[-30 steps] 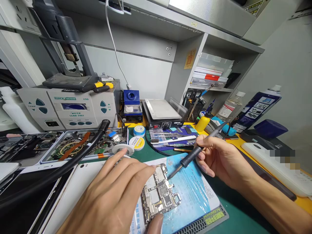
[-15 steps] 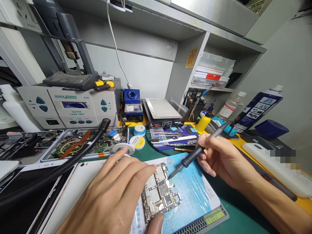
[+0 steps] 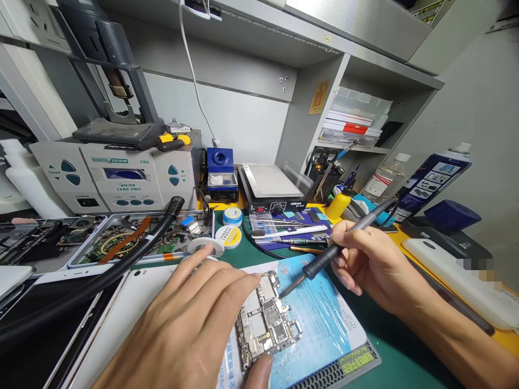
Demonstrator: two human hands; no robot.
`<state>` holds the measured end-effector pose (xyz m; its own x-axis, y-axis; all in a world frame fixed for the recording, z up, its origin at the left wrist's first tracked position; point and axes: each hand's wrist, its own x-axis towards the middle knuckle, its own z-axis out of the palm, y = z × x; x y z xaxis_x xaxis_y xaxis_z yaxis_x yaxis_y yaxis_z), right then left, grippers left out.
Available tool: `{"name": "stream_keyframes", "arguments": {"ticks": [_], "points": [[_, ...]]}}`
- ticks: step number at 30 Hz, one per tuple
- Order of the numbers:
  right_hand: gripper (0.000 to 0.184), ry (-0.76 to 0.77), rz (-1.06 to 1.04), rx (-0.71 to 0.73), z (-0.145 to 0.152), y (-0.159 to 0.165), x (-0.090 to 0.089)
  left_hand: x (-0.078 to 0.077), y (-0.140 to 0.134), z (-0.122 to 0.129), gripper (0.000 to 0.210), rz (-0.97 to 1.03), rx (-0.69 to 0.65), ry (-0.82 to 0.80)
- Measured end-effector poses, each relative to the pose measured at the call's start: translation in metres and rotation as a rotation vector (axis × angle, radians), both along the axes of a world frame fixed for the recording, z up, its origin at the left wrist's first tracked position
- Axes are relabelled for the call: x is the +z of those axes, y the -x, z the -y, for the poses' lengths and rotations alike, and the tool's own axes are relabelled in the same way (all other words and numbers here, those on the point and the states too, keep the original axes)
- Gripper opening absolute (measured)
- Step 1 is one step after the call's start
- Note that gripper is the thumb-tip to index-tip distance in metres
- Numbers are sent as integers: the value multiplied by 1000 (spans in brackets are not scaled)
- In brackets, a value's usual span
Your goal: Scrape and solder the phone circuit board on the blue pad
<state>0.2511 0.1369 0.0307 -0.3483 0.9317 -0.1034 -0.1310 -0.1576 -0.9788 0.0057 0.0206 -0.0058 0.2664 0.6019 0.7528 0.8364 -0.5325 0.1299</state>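
Note:
My left hand [image 3: 194, 319] reaches over a phone circuit board [image 3: 268, 319], index fingertip at its upper left edge and thumb at its lower edge, holding it between them. The board lies on a blue and white printed sheet [image 3: 320, 308], and my palm hides part of its left side. In my right hand [image 3: 373, 259] is a soldering iron [image 3: 322, 262], gripped by its dark handle like a pen. Its tip slants down to the board's upper right edge; whether it touches cannot be told.
A thick black hose [image 3: 109, 281] crosses the left side over opened phones [image 3: 133, 237]. Behind stand a hot-air station [image 3: 125, 178], a heating plate [image 3: 275, 183], a white-handled brush [image 3: 295, 231] and a solder spool [image 3: 206, 247]. A yellow bottle [image 3: 339, 205] and spray can [image 3: 433, 178] stand right.
The rear of the soldering iron and my right hand have shifted slightly to the right. Its tip stays at the same board edge, and my left hand is still.

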Motion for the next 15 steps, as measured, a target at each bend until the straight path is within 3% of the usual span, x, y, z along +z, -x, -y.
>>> {"name": "stream_keyframes", "arguments": {"ticks": [4, 7, 10, 15], "points": [[13, 61, -44, 6, -3, -2, 8, 1, 2, -1, 37, 25, -22, 14], [18, 170, -89, 66, -5, -4, 12, -1, 3, -1, 35, 25, -38, 14], [20, 300, -135, 156, -6, -6, 11, -2, 3, -1, 36, 28, -44, 15], [22, 368, -164, 183, -7, -8, 7, -1, 3, -3, 37, 16, -46, 6]]}}
